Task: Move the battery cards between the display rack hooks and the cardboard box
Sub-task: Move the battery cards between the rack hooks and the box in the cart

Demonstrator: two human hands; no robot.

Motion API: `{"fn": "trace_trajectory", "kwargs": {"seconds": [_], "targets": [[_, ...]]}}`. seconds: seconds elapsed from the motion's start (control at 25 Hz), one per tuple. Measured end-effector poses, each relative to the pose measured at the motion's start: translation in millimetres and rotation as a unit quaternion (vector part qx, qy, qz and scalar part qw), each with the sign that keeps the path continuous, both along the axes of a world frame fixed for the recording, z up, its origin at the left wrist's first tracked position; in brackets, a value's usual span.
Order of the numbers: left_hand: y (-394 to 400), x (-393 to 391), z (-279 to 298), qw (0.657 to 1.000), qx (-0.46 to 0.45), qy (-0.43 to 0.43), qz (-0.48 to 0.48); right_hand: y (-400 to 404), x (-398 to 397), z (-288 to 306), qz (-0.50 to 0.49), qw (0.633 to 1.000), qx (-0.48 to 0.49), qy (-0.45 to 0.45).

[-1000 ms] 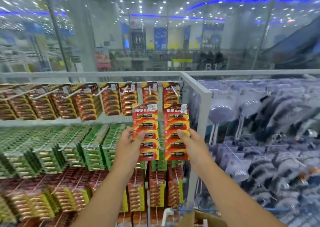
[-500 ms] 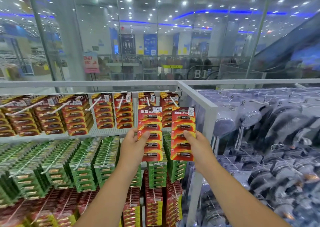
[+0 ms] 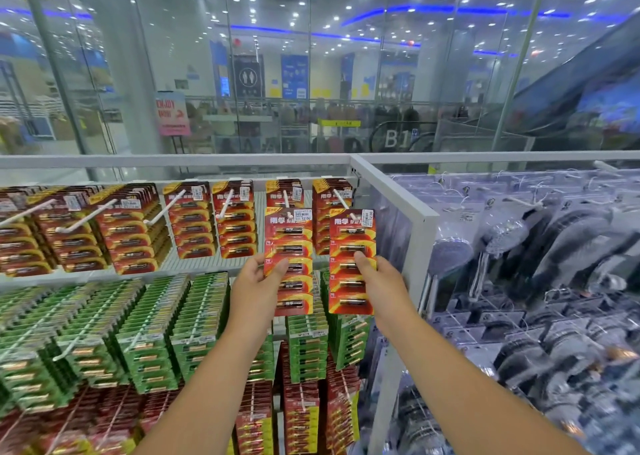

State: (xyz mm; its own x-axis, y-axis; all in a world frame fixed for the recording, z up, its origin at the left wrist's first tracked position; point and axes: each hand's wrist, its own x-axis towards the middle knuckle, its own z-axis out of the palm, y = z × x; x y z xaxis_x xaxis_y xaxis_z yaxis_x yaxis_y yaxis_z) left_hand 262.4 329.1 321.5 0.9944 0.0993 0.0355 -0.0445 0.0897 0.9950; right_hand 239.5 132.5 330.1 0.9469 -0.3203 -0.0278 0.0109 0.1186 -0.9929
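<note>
Battery cards come first: you hold two red ones up in front of the top row of the rack. Your left hand pinches the left card by its lower edge, thumb across the front; your right hand grips the right card the same way.

Over the last second both cards have climbed from the level of the green stock to the red row. The left card's top now sits just under the tip of a white hook, while the right card's top overlaps the end of the far-right hook. Whether either hang hole has caught its hook, you cannot tell from here.

That rise suggests you are hanging stock, not pulling it down, and the threading itself looks not yet done. Expect the right card to go on sooner.

Around them, green card packs fill the row below, more red packs hang lower still, and the white frame post divides this bay from the shower heads. No cardboard box shows in view now.
</note>
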Motion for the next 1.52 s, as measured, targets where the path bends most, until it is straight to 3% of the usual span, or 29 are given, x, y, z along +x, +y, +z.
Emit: {"fn": "trace_trajectory", "kwargs": {"seconds": [0.52,0.84,0.96,1.12,1.52], "targets": [[-4.3,133.0,-14.6,0.997,0.056,0.023,0.041,2.0,133.5,-8.5,-0.065,0.997,0.030,0.010],[-0.6,160.2,-25.9,0.996,0.070,0.030,0.041,-0.1,164.1,-28.9,-0.070,0.997,0.041,-0.014],[-0.3,148.8,-28.1,0.994,0.095,0.023,0.046,0.4,153.8,-33.0,-0.079,0.997,0.002,-0.011],[3.4,115.3,-36.6,0.988,0.139,0.040,0.059,3.8,119.3,-48.7,-0.060,0.987,-0.127,0.078],[-33.2,-36.6,-68.4,0.983,0.172,0.066,-0.025,0.8,-56.4,-90.0,0.011,0.987,-0.132,0.087]]}}
